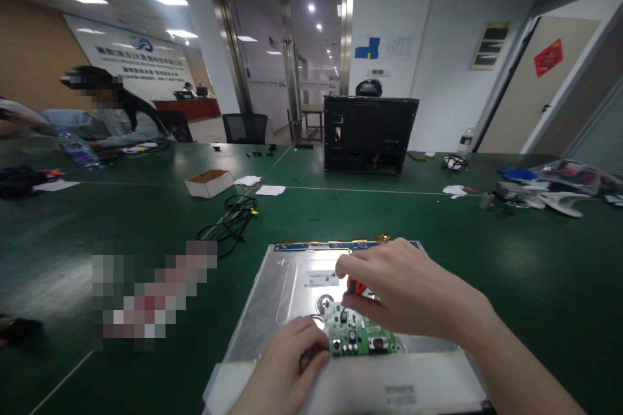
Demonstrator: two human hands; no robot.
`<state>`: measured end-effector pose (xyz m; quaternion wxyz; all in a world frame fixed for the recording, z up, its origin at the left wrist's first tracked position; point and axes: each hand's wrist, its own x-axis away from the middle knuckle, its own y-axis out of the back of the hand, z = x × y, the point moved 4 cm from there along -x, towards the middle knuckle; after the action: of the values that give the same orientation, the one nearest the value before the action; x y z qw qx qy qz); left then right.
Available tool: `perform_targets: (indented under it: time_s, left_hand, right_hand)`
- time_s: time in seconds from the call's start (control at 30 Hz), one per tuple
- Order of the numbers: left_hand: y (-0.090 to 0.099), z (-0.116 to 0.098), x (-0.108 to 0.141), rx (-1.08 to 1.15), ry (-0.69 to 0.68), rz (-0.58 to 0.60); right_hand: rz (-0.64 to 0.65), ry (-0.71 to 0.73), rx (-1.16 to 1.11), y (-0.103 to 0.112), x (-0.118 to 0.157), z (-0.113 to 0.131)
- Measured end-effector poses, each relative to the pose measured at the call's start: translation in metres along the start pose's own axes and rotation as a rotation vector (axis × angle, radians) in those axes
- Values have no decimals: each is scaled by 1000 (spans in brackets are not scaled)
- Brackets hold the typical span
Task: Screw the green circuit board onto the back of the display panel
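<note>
Pinching a red-and-black tool handle (356, 286) between thumb and fingers, the right hand (396, 285) is arching over the far part of a green circuit board (350, 331); the tool's tip is hiding from view. The left hand (292, 350) is resting curled at the board's left edge, thumb and fingertips close together; cannot tell whether they are gripping anything. Board is lying component side up on the metal back of a flat panel (263, 292), itself resting on the green table (511, 298). A blue strip (311, 247) is running along the panel's far edge; a whitish band (355, 379) is covering its near side. Black cables (233, 220) are lying tangled to the left, near an open white box (209, 187). Farther back, a black housing (370, 133) is standing upright.
</note>
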<state>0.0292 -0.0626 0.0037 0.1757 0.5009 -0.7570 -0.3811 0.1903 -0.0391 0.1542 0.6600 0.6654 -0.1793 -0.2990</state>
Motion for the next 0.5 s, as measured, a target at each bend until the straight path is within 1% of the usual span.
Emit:
perform_targets:
  time_s: [0.23,0.5]
  left_hand:
    - [2,-3,2,-5,9,6]
    - [0,1,2,51,-11,-8]
  right_hand:
    - [63,56,-62,-4,-2,7]
    - [61,139,-106,-14,-5,13]
